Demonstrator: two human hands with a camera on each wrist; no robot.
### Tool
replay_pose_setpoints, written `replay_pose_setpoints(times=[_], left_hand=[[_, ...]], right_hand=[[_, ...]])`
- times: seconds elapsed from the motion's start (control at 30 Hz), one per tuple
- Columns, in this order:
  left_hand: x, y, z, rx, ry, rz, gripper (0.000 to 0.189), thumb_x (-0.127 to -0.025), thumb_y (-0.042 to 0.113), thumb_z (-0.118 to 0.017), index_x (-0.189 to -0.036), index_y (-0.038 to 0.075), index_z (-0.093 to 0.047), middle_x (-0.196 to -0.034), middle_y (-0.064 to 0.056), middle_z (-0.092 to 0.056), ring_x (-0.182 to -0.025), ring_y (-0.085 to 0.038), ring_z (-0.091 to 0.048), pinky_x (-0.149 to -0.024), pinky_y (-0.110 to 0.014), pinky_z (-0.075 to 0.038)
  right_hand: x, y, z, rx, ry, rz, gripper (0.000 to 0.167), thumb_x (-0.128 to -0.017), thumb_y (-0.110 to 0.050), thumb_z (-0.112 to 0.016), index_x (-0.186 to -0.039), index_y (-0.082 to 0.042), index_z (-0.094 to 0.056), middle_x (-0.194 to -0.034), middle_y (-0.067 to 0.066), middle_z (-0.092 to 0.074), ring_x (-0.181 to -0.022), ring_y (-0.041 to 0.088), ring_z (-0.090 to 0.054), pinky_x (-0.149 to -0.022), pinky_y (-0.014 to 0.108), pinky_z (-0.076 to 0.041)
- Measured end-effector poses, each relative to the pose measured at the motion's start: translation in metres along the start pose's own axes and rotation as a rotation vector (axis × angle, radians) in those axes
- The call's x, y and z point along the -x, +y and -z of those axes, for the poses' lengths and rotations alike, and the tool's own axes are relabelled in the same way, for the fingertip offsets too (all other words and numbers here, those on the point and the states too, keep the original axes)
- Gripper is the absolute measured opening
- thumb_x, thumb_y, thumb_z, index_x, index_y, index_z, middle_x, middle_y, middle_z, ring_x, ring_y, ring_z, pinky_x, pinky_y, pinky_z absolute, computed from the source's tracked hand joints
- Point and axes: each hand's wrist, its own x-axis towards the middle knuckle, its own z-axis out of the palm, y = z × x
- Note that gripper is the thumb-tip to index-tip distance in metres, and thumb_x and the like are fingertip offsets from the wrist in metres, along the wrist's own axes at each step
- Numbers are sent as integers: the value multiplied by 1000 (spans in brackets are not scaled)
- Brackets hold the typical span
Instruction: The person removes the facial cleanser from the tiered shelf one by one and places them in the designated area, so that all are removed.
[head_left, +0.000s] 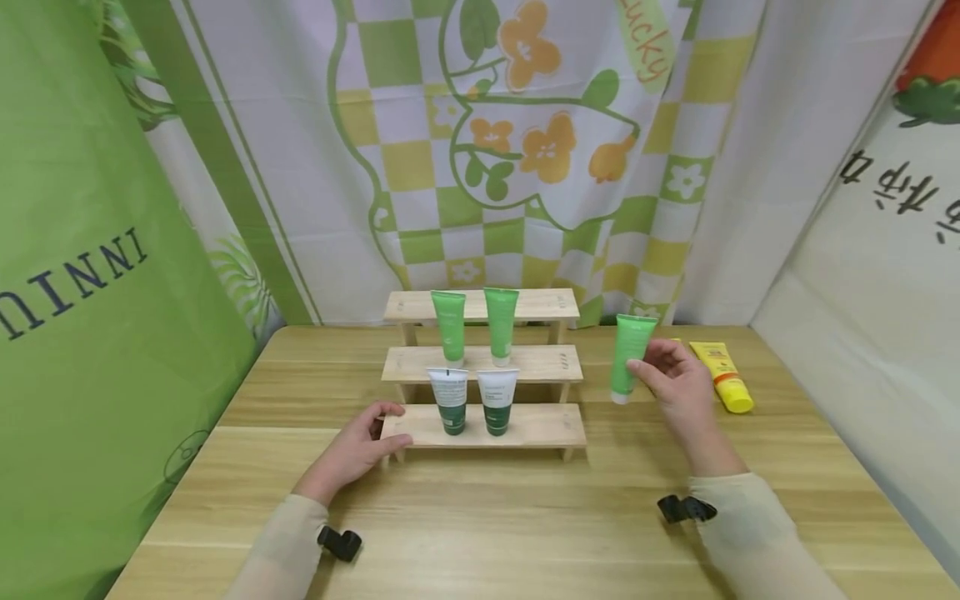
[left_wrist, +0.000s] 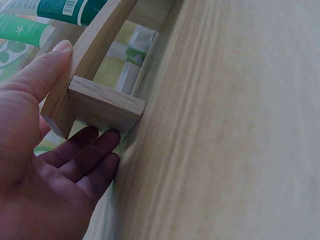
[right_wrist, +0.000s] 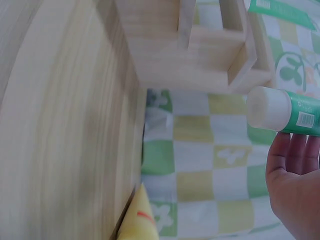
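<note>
My right hand [head_left: 682, 392] holds up a green squeeze tube [head_left: 632, 343] by its side, white cap [right_wrist: 267, 108] downward, to the right of a three-step wooden display stand [head_left: 543, 425]. At the stand's lowest left end, my left hand [head_left: 358, 443] grips the board, its thumb [left_wrist: 47, 67] on the board and its other fingers [left_wrist: 82, 155] beside the leg [left_wrist: 106, 105]. Two green tubes [head_left: 450, 325] [head_left: 501, 323] stand upright on the middle step. On the lowest step stand two white-and-dark-green tubes [head_left: 450, 402] [head_left: 497, 402].
A yellow tube [head_left: 722, 375] lies on the wooden table [head_left: 480, 517] just right of my right hand, and part of another yellow item [head_left: 677, 340] shows behind that hand. A patterned curtain [head_left: 525, 242] hangs behind the table, with cloth sides at left and right.
</note>
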Motion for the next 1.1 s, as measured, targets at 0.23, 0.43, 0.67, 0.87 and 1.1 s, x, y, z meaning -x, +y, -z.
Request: replay_pose_setpoints(times=[0.23,0.43,0.67,0.87,1.1], left_hand=[[0,2,-1,4,-4,12,49,-88,31,-75,-126,11,-53,-118,-9,-59,-90,-18,-57,-75,-31,-46],[7,25,3,2,-19,17,47,-90,24,-74,-127,5,-53,-120,-12,-58,-89,-18,-56,-75,-32,-46],[12,40,4,14,-19,7,45,-90,22,-74,-125,3,-53,-122,-13,-57,-91,-20,-55,-77,-32,-45],[13,44,4,11,-18,6,45,-90,22,-74,-125,3,-53,-124,-15,-56,-90,-22,-54,-77,-32,-44],[8,31,3,7,-13,9,43,-90,21,-74,-124,5,-53,-121,-14,-57,-87,-20,-54,-74,-31,-44]], right_hand=[[-14,12,19,13,-7,-97,23,-85,-2,-76,-102,-5,-62,-93,-3,-61,-87,8,-56,-70,16,-50],[-25,24,24,72,-37,-160,26,-87,-6,-75,-106,-4,-58,-94,-5,-59,-88,7,-56,-70,17,-50],[-38,36,27,238,-71,-235,38,-90,-23,-74,-118,-4,-55,-105,-4,-57,-95,8,-54,-76,21,-50],[-48,49,28,398,-105,-272,55,-91,-31,-72,-129,3,-52,-114,8,-55,-95,10,-53,-75,19,-49],[-55,54,18,642,-114,-240,43,-90,-25,-71,-121,4,-60,-109,18,-60,-94,21,-54,-73,23,-45]])
